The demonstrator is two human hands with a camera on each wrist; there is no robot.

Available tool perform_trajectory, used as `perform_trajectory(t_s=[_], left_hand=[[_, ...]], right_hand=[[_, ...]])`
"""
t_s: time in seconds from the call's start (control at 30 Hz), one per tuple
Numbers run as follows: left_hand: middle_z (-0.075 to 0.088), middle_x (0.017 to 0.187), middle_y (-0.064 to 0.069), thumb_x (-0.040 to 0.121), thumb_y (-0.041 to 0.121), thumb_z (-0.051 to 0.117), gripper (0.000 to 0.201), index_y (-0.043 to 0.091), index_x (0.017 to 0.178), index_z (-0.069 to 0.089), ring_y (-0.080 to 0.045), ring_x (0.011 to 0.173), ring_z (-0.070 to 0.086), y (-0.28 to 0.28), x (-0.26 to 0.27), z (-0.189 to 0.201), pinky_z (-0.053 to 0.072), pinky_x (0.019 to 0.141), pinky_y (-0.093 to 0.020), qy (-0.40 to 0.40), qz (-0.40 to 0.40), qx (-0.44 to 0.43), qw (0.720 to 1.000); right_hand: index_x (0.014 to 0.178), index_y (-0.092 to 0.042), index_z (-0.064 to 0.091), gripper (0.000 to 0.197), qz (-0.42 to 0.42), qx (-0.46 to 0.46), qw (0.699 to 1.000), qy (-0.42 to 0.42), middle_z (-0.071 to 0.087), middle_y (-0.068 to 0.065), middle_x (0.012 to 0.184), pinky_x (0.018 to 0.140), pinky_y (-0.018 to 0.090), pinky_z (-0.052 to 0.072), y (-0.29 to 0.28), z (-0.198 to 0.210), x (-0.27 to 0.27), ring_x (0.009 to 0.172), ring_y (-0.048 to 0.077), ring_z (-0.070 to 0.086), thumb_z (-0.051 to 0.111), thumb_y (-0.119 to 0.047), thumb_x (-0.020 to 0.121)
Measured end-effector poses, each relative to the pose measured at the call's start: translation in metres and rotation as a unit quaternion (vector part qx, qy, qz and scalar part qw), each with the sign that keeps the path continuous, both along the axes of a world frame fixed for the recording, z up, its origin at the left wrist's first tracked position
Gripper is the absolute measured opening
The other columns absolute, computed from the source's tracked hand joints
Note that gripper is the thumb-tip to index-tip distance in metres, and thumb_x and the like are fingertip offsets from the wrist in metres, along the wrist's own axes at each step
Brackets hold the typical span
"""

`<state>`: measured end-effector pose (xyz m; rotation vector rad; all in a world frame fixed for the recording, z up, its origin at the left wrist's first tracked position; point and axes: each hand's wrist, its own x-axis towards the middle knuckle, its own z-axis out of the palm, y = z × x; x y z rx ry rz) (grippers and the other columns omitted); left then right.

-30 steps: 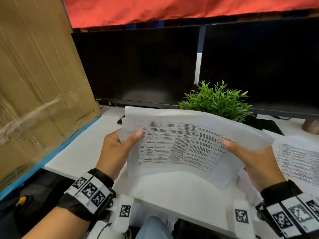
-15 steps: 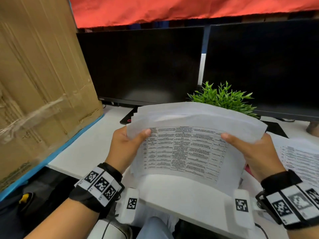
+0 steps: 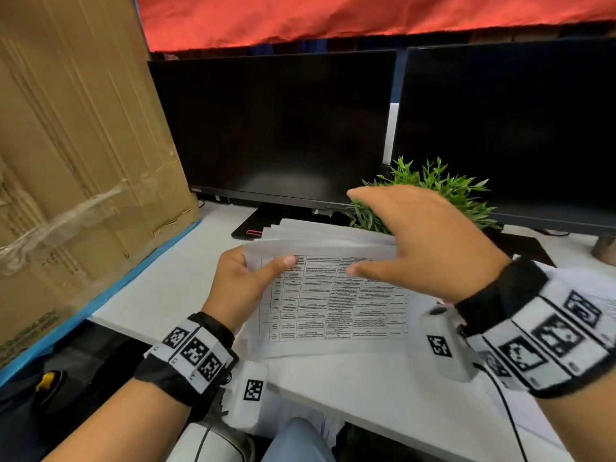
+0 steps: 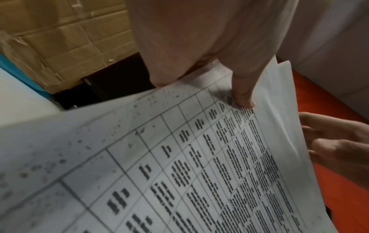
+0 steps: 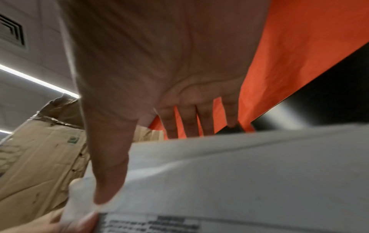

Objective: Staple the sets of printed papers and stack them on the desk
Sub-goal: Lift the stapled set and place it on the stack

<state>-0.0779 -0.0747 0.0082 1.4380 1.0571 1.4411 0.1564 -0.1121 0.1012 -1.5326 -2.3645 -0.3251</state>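
- Papers (image 3: 333,305): a set of printed sheets with a table on the top page, held over the near edge of the desk (image 3: 160,288), between the two hands. The far edges are fanned and uneven; several sheet edges show separately just beyond the left thumb.
- Left hand (image 3: 240,288): pinches the left edge of the set, thumb on the printed face, fingers behind. The left wrist view confirms the thumb pressed flat on the top sheet (image 4: 242,96).
- Right hand (image 3: 423,241): spread and holding nothing, fingers straight, poised above the far edge of the set with the thumb low over the printed face. Whether the thumb touches the paper cannot be told.
- Step in hand, as judged: squaring the set before stapling.
- Recommended practice: keep the left pinch firm but not crushing; use the flat right palm to tap the fanned far edges level; check the corner on the left-hand side is flush before a staple goes in.
- Risk noted: a loose pinch lets inner sheets slip and staple crooked.
- Stapler: not identifiable in any view.
- Surroundings: more printed sheets (image 3: 596,281) on the desk to the right of the right hand; a small green plant (image 3: 443,188) beyond the right hand; two dark monitors (image 3: 283,128) behind; a cardboard box (image 3: 73,145) to the left of the left hand.
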Motion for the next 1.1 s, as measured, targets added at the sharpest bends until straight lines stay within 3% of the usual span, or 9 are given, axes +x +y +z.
perform_trajectory(t_s=[0.07, 0.17, 0.3, 0.37, 0.47, 0.6, 0.73, 0.9, 1.1], left_hand=[[0.077, 0.094, 0.0, 0.08, 0.011, 0.073, 0.016, 0.013, 0.096, 0.073, -0.017, 0.09, 0.073, 0.0, 0.004, 0.005, 0.058, 0.077, -0.026, 0.011, -0.003, 0.013, 1.0], [0.077, 0.092, 0.003, 0.08, 0.011, 0.073, 0.014, 0.017, 0.093, 0.073, -0.014, 0.087, 0.073, -0.001, 0.009, 0.012, 0.056, 0.072, -0.019, 0.008, -0.003, 0.045, 0.999], [0.067, 0.108, 0.011, 0.071, 0.033, 0.081, 0.05, 0.022, 0.115, 0.06, 0.0, 0.099, 0.062, 0.003, 0.0, 0.012, 0.047, 0.085, -0.014, 0.081, 0.149, 0.113, 0.979], [0.054, 0.128, 0.01, 0.059, 0.048, 0.085, 0.091, 0.027, 0.136, 0.041, -0.004, 0.115, 0.052, 0.011, -0.011, 0.006, 0.041, 0.097, -0.021, 0.074, 0.192, 0.061, 0.977], [0.055, 0.137, -0.003, 0.046, 0.054, 0.091, 0.118, 0.025, 0.144, 0.033, -0.02, 0.12, 0.059, 0.017, -0.02, -0.002, 0.048, 0.099, -0.04, -0.087, 0.07, -0.047, 0.993], [0.064, 0.13, -0.007, 0.057, 0.044, 0.09, 0.094, 0.018, 0.136, 0.048, -0.028, 0.116, 0.064, 0.009, -0.006, 0.003, 0.055, 0.089, -0.046, -0.18, -0.109, -0.049, 0.976], [0.07, 0.119, -0.008, 0.075, 0.013, 0.074, 0.045, 0.014, 0.118, 0.063, -0.027, 0.111, 0.066, 0.002, 0.011, 0.027, 0.057, 0.087, -0.037, -0.164, -0.057, 0.029, 0.984], [0.072, 0.113, -0.012, 0.065, 0.016, 0.083, 0.045, 0.013, 0.108, 0.069, -0.03, 0.104, 0.069, -0.004, 0.017, 0.03, 0.057, 0.085, -0.044, -0.119, -0.111, 0.007, 0.987], [0.073, 0.111, -0.006, 0.076, 0.02, 0.079, 0.037, 0.015, 0.111, 0.068, -0.023, 0.103, 0.07, -0.007, 0.025, 0.031, 0.057, 0.089, -0.046, -0.066, -0.103, 0.005, 0.992]], right_hand=[[0.134, -0.035, 0.041, 0.074, 0.002, -0.059, 0.998, -0.001, 0.06, -0.01, 0.117, 0.091, 0.034, 0.049, 0.012, -0.002, -0.013, 0.106, 0.014, 0.058, 0.069, -0.064, 0.072], [0.082, -0.031, 0.06, 0.019, -0.002, -0.118, 0.991, 0.063, 0.062, -0.008, 0.075, 0.059, 0.029, 0.046, 0.027, -0.007, -0.021, 0.068, 0.014, 0.059, 0.074, -0.043, 0.079], [0.06, -0.016, 0.058, 0.031, -0.029, -0.123, 0.969, 0.213, 0.056, -0.003, 0.058, 0.047, 0.022, 0.037, 0.031, -0.012, -0.008, 0.047, 0.01, 0.047, 0.076, -0.031, 0.081], [0.066, -0.007, 0.063, 0.03, -0.036, -0.117, 0.944, 0.306, 0.064, 0.004, 0.065, 0.052, 0.028, 0.051, 0.028, -0.01, 0.003, 0.054, 0.019, 0.058, 0.079, -0.029, 0.078], [0.089, -0.007, 0.072, 0.029, -0.03, -0.11, 0.891, 0.439, 0.072, 0.011, 0.091, 0.076, 0.048, 0.059, 0.024, -0.008, 0.021, 0.082, 0.031, 0.07, 0.081, -0.029, 0.072], [0.103, -0.02, 0.073, 0.038, 0.022, -0.119, 0.811, 0.572, 0.075, -0.001, 0.101, 0.089, 0.044, 0.054, 0.017, -0.013, 0.03, 0.095, 0.017, 0.071, 0.081, -0.03, 0.067], [0.107, -0.018, 0.07, 0.041, 0.06, -0.129, 0.752, 0.643, 0.075, 0.0, 0.103, 0.084, 0.041, 0.056, 0.011, -0.024, 0.03, 0.097, 0.02, 0.071, 0.078, -0.026, 0.068], [0.125, -0.017, 0.059, 0.056, 0.072, -0.124, 0.693, 0.707, 0.07, 0.002, 0.116, 0.093, 0.043, 0.052, 0.008, -0.045, 0.038, 0.108, 0.019, 0.067, 0.076, -0.021, 0.072], [0.12, -0.021, 0.063, 0.051, 0.081, -0.142, 0.717, 0.678, 0.071, 0.001, 0.114, 0.096, 0.048, 0.05, 0.008, -0.049, 0.041, 0.107, 0.017, 0.067, 0.077, -0.022, 0.071]])
